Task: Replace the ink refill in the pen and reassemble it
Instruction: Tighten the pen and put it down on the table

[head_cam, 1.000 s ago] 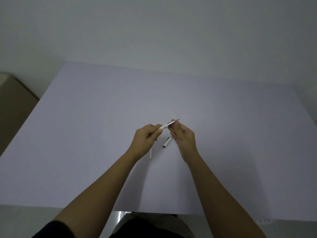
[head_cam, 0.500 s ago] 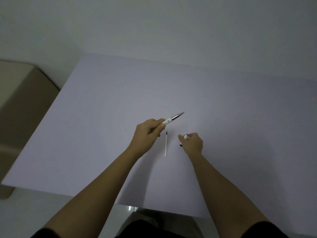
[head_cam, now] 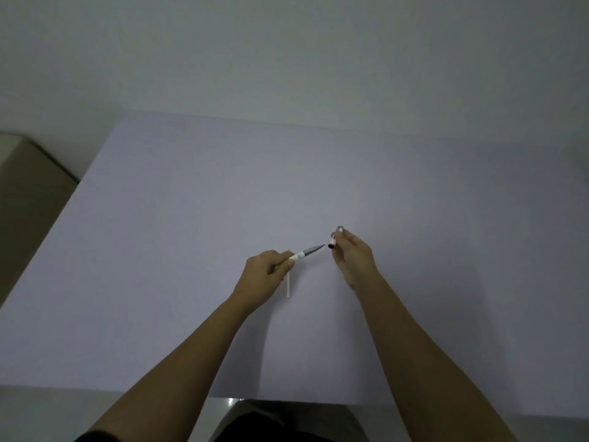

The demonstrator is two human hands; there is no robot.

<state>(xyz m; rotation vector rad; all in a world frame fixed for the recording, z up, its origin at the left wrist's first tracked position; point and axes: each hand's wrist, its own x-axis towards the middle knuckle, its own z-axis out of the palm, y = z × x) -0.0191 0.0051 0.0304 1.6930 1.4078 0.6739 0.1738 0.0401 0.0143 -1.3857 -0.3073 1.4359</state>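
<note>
The left hand (head_cam: 267, 273) gripped the pen body (head_cam: 306, 252), tip pointing toward two o'clock. The right hand (head_cam: 352, 257) pinched the cap (head_cam: 335, 238), its dark mouth just beside the tip. Capping would go best by lining the mouth up with the tip before pushing. The spare refill (head_cam: 288, 286) lay on the bench (head_cam: 159, 250). Half a second earlier the right hand had been down at the bench; it had since lifted the cap.

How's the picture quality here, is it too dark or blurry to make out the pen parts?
Head view: dim and even, no glare, grainy. The left hand holds the white-and-grey pen body; the right hand holds the small white cap. The thin white refill on the pale lavender table looks faint.
</note>
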